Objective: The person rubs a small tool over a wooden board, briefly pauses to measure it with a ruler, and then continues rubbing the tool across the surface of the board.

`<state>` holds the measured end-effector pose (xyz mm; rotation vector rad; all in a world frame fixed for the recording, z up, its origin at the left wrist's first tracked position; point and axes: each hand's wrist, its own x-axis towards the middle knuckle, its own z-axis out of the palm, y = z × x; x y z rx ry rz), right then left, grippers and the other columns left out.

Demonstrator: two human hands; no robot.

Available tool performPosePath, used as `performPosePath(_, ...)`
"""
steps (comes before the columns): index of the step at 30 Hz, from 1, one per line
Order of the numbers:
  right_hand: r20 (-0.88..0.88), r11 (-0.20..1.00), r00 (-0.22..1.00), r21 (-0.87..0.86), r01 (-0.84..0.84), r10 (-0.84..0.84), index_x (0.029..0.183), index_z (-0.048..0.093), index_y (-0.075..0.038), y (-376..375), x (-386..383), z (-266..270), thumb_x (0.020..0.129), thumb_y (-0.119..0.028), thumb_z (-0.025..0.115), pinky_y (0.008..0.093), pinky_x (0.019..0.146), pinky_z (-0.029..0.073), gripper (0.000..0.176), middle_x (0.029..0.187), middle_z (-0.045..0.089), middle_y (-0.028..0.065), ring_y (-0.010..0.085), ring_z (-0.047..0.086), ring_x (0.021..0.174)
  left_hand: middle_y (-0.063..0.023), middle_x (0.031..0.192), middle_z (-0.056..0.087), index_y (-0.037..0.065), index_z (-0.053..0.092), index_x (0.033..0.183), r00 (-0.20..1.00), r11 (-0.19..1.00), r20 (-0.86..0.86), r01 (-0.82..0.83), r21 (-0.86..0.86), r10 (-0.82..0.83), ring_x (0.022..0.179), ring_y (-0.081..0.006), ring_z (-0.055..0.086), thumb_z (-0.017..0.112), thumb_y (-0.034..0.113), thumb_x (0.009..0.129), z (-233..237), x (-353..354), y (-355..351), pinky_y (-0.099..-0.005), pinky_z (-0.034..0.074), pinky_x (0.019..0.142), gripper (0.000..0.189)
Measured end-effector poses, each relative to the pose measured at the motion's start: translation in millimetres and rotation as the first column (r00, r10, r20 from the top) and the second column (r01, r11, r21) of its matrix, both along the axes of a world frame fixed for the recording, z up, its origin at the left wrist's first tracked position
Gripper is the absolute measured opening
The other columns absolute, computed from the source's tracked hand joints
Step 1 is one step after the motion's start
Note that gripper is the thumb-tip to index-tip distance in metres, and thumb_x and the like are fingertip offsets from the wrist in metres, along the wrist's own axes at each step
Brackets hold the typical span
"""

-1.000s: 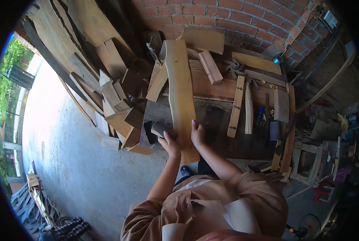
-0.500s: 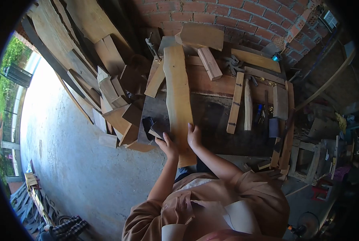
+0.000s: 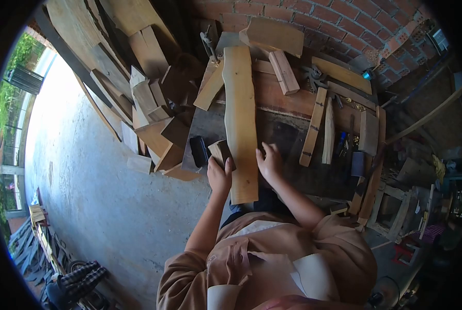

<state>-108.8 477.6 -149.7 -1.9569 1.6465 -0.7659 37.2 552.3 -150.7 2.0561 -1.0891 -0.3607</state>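
Note:
A long, pale wooden board (image 3: pixel 241 113) with one wavy edge lies lengthwise on the workbench, its near end reaching toward my body. My left hand (image 3: pixel 219 175) is closed around a small wooden sanding block (image 3: pixel 219 151) with a dark face, held at the board's left edge. On the other side, my right hand (image 3: pixel 271 161) is beside the board's right edge, fingers loosely bent and thumb apart from them. A dark open case (image 3: pixel 199 151) sits on the bench just left of the block.
Wood offcuts (image 3: pixel 151 98) and tall slabs lean at the left. On the bench (image 3: pixel 288 181) are a pinkish wood block (image 3: pixel 284 72), a slotted strip (image 3: pixel 313 126), a rough stick (image 3: pixel 328 132) and a dark-wrapped block (image 3: pixel 357 164). A brick wall (image 3: pixel 339 28) stands behind.
My left hand has turned the block so its wooden side shows instead of the dark face. My right hand has eased off the board top to its right edge. The view has shifted slightly.

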Motion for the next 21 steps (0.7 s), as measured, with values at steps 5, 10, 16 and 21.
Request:
performPosePath(5,0.071,0.972,0.992,0.205,-0.117,0.104,0.111,0.047,-0.004,-15.7,2.9,47.9,0.081,-0.030,0.053,0.0402,0.059,0.044,0.040,0.066,0.055,0.0123,0.0312,0.055,0.062,-0.0232,0.087,0.051,-0.003,0.038,0.101,0.981,0.976,0.088,0.160,0.148,-0.174,0.083,-0.0386,0.049,0.056,0.029,0.077,25.1,-6.3,8.3,-0.0432,0.041,0.068,0.044)
performPosePath(10,-0.165,0.876,0.891,0.327,-0.355,0.422,0.114,0.043,-0.004,-12.8,23.5,48.3,0.081,-0.051,0.041,0.0424,0.063,0.046,0.057,0.077,0.060,0.0194,0.0356,0.059,0.074,-0.0190,0.087,0.043,0.000,0.040,0.090,0.977,0.967,0.123,0.146,0.210,-0.174,0.082,-0.0359,0.050,0.057,0.032,0.075,33.9,-35.7,19.3,-0.0404,0.044,0.064,0.039)
performPosePath(16,-0.293,0.787,0.737,0.338,-0.516,0.609,0.103,0.050,-0.004,-12.3,27.3,27.3,0.075,-0.053,0.050,0.0426,0.061,0.047,0.056,0.075,0.060,0.0186,0.0349,0.059,0.070,-0.0183,0.087,0.044,-0.001,0.040,0.094,0.994,0.962,0.074,0.063,0.265,-0.086,0.080,-0.0350,0.051,0.060,0.032,0.072,18.3,-61.2,24.5,-0.0403,0.045,0.063,0.044)
performPosePath(21,-0.332,0.773,0.702,0.362,-0.521,0.629,0.082,0.049,-0.004,-11.2,24.9,32.1,0.074,-0.046,0.052,0.0399,0.061,0.048,0.043,0.072,0.060,0.0168,0.0310,0.060,0.070,-0.0185,0.088,0.046,-0.002,0.040,0.101,0.998,0.970,0.068,-0.006,0.244,-0.011,0.079,-0.0346,0.053,0.064,0.034,0.068,21.3,-75.0,28.0,-0.0400,0.046,0.062,0.055)
